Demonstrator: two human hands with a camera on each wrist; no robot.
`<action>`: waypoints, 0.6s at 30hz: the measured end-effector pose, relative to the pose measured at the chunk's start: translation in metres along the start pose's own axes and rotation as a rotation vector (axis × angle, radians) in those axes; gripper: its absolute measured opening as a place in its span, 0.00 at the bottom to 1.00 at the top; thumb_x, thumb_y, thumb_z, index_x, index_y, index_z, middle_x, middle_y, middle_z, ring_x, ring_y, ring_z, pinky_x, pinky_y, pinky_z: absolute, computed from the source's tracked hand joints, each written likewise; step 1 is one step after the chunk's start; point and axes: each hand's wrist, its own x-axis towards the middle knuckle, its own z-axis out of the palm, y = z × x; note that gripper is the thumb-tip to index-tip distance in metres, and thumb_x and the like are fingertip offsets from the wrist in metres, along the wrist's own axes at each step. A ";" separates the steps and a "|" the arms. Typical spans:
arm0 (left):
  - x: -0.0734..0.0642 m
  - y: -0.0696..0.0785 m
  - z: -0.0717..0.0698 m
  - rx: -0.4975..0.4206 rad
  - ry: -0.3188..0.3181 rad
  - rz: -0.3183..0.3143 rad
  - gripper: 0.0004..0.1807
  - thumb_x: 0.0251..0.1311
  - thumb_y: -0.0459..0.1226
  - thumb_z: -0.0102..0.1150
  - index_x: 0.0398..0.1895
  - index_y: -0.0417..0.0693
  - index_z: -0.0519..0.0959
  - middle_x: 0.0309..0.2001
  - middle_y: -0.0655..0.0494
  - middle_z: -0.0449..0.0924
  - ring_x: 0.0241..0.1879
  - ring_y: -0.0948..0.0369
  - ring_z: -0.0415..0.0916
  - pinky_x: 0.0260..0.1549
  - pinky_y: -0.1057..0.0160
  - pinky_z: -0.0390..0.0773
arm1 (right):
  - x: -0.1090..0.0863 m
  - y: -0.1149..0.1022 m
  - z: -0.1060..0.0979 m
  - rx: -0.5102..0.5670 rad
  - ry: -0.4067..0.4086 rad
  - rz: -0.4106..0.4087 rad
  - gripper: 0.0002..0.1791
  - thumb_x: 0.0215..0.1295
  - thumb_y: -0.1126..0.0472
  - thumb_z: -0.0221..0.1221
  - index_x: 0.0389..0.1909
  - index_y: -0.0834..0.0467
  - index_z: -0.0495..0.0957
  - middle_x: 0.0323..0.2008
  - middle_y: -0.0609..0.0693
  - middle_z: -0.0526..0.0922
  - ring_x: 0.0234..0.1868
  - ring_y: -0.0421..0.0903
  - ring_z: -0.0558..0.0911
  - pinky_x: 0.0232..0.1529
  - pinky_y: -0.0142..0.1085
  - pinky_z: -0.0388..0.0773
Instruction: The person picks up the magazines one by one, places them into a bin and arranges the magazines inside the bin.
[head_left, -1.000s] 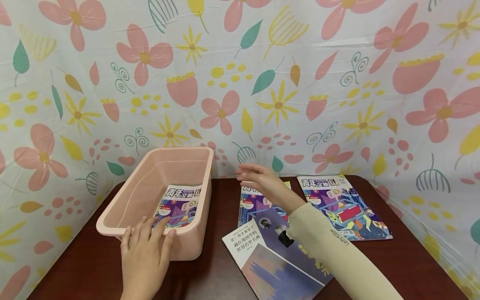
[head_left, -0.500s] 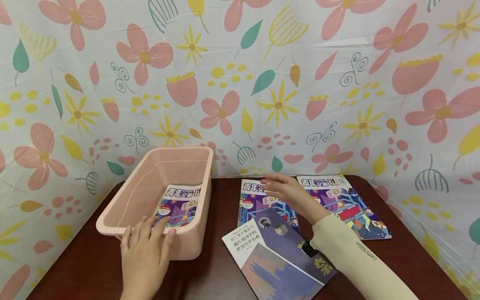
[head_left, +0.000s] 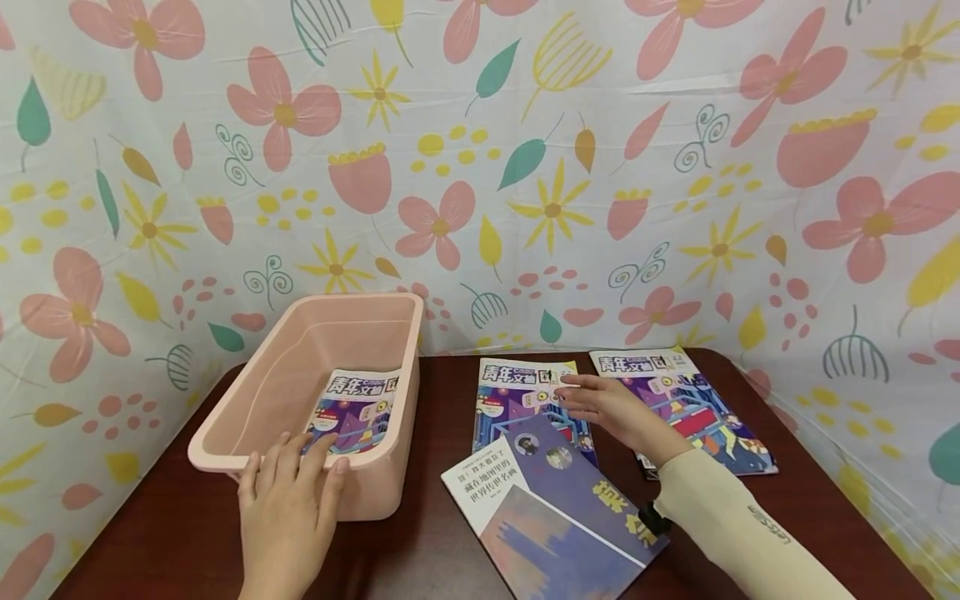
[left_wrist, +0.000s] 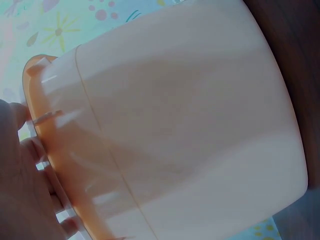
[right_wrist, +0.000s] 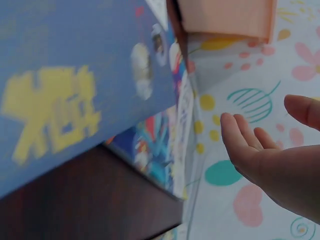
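Observation:
My left hand (head_left: 288, 517) rests on the near rim of a pink plastic bin (head_left: 401, 433), its fingertips over the edge. In the left wrist view, fingers (left_wrist: 35, 150) lie along the rim beside the bin's outer wall (left_wrist: 190, 120). Inside the bin is a magazine (head_left: 352, 408) with a purple cover. My right hand (head_left: 611, 412) is in the air with extended fingers and nothing in them. It overlaps two magazines in the head view, the middle one (head_left: 495, 400) and the right one (head_left: 720, 417). The right wrist view shows its fingers and thumb apart.
A purple-blue book (head_left: 555, 525) lies slanted in front, its top corner over the middle magazine. Everything stands on a dark red-brown table (head_left: 795, 525). A flower-patterned cloth (head_left: 480, 308) hangs right behind the table's back edge.
My right hand has moved right and toward me, uncovering more of the middle magazine and the book. My left hand stays on the bin's rim.

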 end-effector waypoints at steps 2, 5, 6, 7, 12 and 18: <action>0.000 0.000 0.000 0.000 0.000 -0.001 0.21 0.72 0.51 0.44 0.55 0.49 0.76 0.54 0.41 0.73 0.62 0.42 0.61 0.62 0.36 0.49 | -0.003 0.005 -0.004 -0.016 -0.008 0.019 0.32 0.73 0.60 0.50 0.71 0.70 0.50 0.68 0.71 0.59 0.67 0.65 0.63 0.67 0.54 0.59; -0.001 -0.001 0.000 0.004 -0.001 -0.004 0.21 0.72 0.51 0.44 0.56 0.48 0.76 0.55 0.41 0.73 0.62 0.42 0.61 0.62 0.37 0.48 | -0.007 0.011 -0.009 -0.040 -0.020 0.052 0.32 0.74 0.61 0.49 0.71 0.71 0.49 0.68 0.71 0.59 0.66 0.65 0.65 0.66 0.54 0.61; -0.001 -0.001 0.000 0.004 0.000 -0.004 0.21 0.72 0.51 0.44 0.56 0.48 0.76 0.55 0.42 0.73 0.62 0.42 0.61 0.62 0.37 0.49 | -0.009 0.012 -0.011 -0.050 -0.020 0.062 0.32 0.74 0.61 0.48 0.71 0.71 0.49 0.67 0.71 0.59 0.66 0.65 0.66 0.65 0.54 0.62; -0.001 -0.001 -0.001 0.006 0.000 -0.005 0.21 0.72 0.51 0.44 0.56 0.48 0.76 0.55 0.42 0.73 0.62 0.42 0.61 0.62 0.37 0.48 | -0.010 0.013 -0.013 -0.060 -0.021 0.069 0.32 0.74 0.61 0.48 0.71 0.72 0.49 0.67 0.72 0.60 0.65 0.65 0.67 0.64 0.54 0.63; 0.000 -0.001 -0.001 0.003 0.001 -0.006 0.21 0.72 0.51 0.44 0.55 0.49 0.76 0.55 0.42 0.73 0.63 0.42 0.60 0.62 0.37 0.48 | -0.020 0.022 -0.023 -0.089 -0.030 0.096 0.33 0.74 0.60 0.49 0.70 0.73 0.50 0.65 0.72 0.63 0.62 0.65 0.70 0.61 0.52 0.68; -0.001 0.000 0.000 0.002 -0.008 -0.006 0.21 0.72 0.51 0.44 0.55 0.48 0.76 0.55 0.41 0.72 0.63 0.42 0.60 0.62 0.37 0.48 | -0.033 0.031 -0.032 -0.096 -0.032 0.173 0.35 0.71 0.56 0.54 0.68 0.74 0.53 0.59 0.70 0.70 0.56 0.61 0.76 0.58 0.51 0.72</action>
